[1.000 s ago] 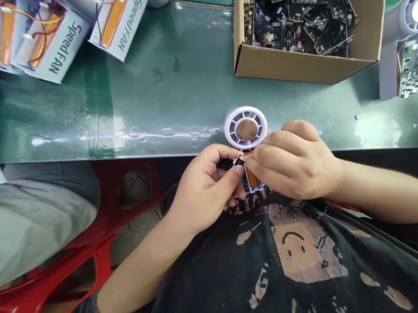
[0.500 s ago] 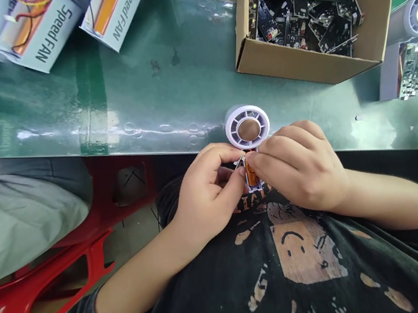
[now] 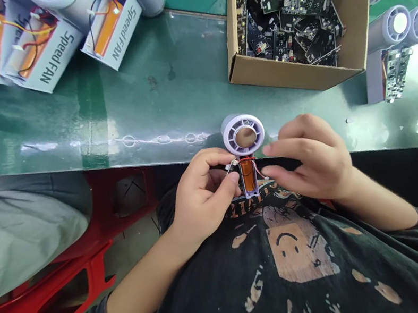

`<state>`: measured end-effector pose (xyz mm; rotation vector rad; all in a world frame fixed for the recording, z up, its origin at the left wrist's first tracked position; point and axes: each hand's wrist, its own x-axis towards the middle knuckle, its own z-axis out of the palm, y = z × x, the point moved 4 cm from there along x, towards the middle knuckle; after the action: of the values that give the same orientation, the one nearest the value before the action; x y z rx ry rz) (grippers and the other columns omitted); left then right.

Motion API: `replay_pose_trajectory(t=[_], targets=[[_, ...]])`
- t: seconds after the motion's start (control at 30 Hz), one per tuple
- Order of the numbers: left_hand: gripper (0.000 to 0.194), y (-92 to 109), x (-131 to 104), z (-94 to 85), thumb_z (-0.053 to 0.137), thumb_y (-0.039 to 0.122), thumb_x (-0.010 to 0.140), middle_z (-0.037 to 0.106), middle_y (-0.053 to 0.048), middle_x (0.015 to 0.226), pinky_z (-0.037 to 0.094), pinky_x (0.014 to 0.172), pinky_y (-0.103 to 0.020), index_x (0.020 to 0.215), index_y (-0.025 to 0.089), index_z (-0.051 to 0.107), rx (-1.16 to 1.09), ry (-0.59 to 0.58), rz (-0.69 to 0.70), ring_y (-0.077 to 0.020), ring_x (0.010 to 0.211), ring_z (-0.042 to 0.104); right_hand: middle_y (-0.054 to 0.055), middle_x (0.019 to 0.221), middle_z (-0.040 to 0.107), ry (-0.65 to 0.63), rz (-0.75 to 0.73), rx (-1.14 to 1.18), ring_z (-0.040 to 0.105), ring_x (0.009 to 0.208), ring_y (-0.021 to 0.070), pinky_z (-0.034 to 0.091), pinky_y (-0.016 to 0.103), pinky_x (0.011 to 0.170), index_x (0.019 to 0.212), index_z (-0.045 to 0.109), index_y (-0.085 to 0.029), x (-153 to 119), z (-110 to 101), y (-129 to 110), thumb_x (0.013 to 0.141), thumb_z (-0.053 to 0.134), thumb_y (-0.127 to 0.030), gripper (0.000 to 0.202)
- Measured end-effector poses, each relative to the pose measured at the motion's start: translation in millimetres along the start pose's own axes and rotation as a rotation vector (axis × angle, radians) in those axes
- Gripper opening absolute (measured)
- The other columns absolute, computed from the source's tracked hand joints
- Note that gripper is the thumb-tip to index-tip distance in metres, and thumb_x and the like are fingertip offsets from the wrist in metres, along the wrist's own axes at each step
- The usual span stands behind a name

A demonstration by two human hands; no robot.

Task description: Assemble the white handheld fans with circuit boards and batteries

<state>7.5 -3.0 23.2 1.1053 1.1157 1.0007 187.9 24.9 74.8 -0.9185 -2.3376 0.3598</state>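
A lilac handheld fan (image 3: 244, 135) stands at the table's front edge, its round grille facing up toward me. Below the grille its handle is uncovered, showing an orange battery (image 3: 249, 173) and thin red and black wires. My left hand (image 3: 209, 191) pinches a small circuit board (image 3: 230, 167), seen nearly edge-on, between thumb and forefinger at the handle's left side. On the other side, my right hand (image 3: 310, 160) has thumb and forefinger apart, close to a loose red wire with a white plug (image 3: 264, 177). Nothing shows between those fingers.
A cardboard box (image 3: 300, 75) holding many black circuit boards sits at the back right. More fans with exposed boards (image 3: 396, 72) stand beyond it. "Speed FAN" handles (image 3: 54, 59) with open battery bays lie at upper left. A red chair (image 3: 70, 310) and another person's leg (image 3: 25, 237) are at left.
My right hand has drawn away from the handle to the right and its fingers have parted, exposing the battery and wires. My left hand keeps its pinch on the circuit board.
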Motion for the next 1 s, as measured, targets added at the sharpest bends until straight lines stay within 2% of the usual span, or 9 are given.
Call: replay_pose_trajectory(t=[0.13, 0.23, 0.4, 0.47, 0.53, 0.63, 0.73, 0.87, 1.0], targets=[[0.014, -9.6, 1.5, 1.2, 0.061, 0.019, 0.089, 0.062, 0.003, 0.075, 0.045, 0.038, -0.014, 0.101, 0.021, 0.055, -0.125, -0.038, -0.134, -0.0057, 0.047, 0.057, 0.005, 0.092, 0.069, -0.204, -0.146, 0.114, 0.062, 0.079, 0.0150, 0.047, 0.031, 0.067, 0.107, 0.064, -0.018, -13.8, 7.6, 5.3, 0.096, 0.053, -0.014, 0.016], [0.015, -15.3, -0.6, 3.4, 0.056, 0.022, 0.093, 0.057, 0.007, 0.063, 0.046, 0.039, -0.016, 0.107, 0.023, 0.051, -0.159, -0.092, -0.137, -0.0077, 0.045, 0.056, 0.006, 0.095, 0.070, -0.179, -0.165, 0.235, 0.065, 0.083, 0.0152, 0.051, 0.032, 0.070, 0.107, 0.066, -0.016, -19.1, 17.5, 4.1, 0.097, 0.054, -0.015, 0.015], [0.035, -3.2, -6.6, -3.9, 0.057, 0.010, 0.089, 0.055, -0.006, 0.125, 0.056, 0.056, -0.021, 0.118, 0.028, 0.052, 0.350, 0.037, 0.319, -0.0109, 0.079, 0.067, 0.002, 0.095, 0.067, 0.057, 0.154, 0.539, 0.066, 0.087, 0.0102, 0.057, 0.025, 0.075, 0.109, 0.068, -0.021, -16.7, 26.9, 3.9, 0.092, 0.061, -0.012, 0.020], [0.039, 5.4, -9.4, -1.6, 0.058, 0.006, 0.087, 0.050, -0.007, 0.133, 0.059, 0.070, -0.027, 0.119, 0.028, 0.055, 0.599, 0.024, 0.518, -0.0170, 0.100, 0.064, -0.002, 0.088, 0.067, 0.052, 0.238, 0.605, 0.065, 0.078, 0.0086, 0.057, 0.023, 0.072, 0.123, 0.061, -0.022, -15.2, 30.9, 0.6, 0.092, 0.060, -0.009, 0.034], [0.036, 10.2, -9.5, 1.1, 0.057, 0.006, 0.088, 0.048, -0.008, 0.136, 0.058, 0.072, -0.028, 0.118, 0.026, 0.057, 0.704, -0.030, 0.590, -0.0147, 0.094, 0.063, -0.004, 0.083, 0.066, 0.023, 0.289, 0.640, 0.061, 0.069, 0.0074, 0.055, 0.021, 0.067, 0.135, 0.050, -0.020, -13.5, 33.0, -2.3, 0.090, 0.060, -0.007, 0.048], [0.024, 13.3, -7.2, 3.1, 0.055, 0.008, 0.091, 0.044, -0.008, 0.140, 0.057, 0.068, -0.026, 0.110, 0.023, 0.060, 0.718, -0.100, 0.562, -0.0054, 0.071, 0.058, -0.005, 0.080, 0.066, -0.046, 0.322, 0.610, 0.057, 0.061, 0.0062, 0.052, 0.021, 0.062, 0.135, 0.046, -0.020, -11.0, 33.5, -3.6, 0.089, 0.060, -0.008, 0.051], [0.013, 14.8, -5.7, 1.4, 0.058, 0.010, 0.091, 0.049, -0.006, 0.134, 0.058, 0.084, -0.033, 0.097, 0.022, 0.061, 0.750, -0.054, 0.538, -0.0147, 0.097, 0.063, -0.005, 0.078, 0.067, -0.049, 0.312, 0.524, 0.058, 0.060, 0.0066, 0.053, 0.022, 0.063, 0.120, 0.055, -0.019, -8.6, 32.6, -2.5, 0.088, 0.062, -0.011, 0.034], [0.010, 13.5, -5.4, -0.6, 0.059, 0.013, 0.091, 0.056, -0.005, 0.123, 0.054, 0.099, -0.042, 0.091, 0.022, 0.061, 0.731, 0.023, 0.505, -0.0226, 0.122, 0.055, 0.002, 0.084, 0.071, 0.106, 0.165, 0.359, 0.067, 0.080, 0.0127, 0.056, 0.028, 0.074, 0.092, 0.064, -0.018, -5.5, 32.1, -6.6, 0.090, 0.062, -0.014, 0.006], [0.023, 6.7, -5.8, 0.2, 0.060, 0.016, 0.092, 0.054, -0.004, 0.124, 0.060, 0.069, -0.026, 0.112, 0.026, 0.058, 0.494, 0.042, 0.380, -0.0126, 0.090, 0.066, 0.001, 0.076, 0.068, 0.216, 0.138, 0.293, 0.063, 0.074, 0.0121, 0.053, 0.026, 0.067, 0.082, 0.063, -0.017, -4.0, 35.2, -8.3, 0.089, 0.057, -0.011, 0.011]])
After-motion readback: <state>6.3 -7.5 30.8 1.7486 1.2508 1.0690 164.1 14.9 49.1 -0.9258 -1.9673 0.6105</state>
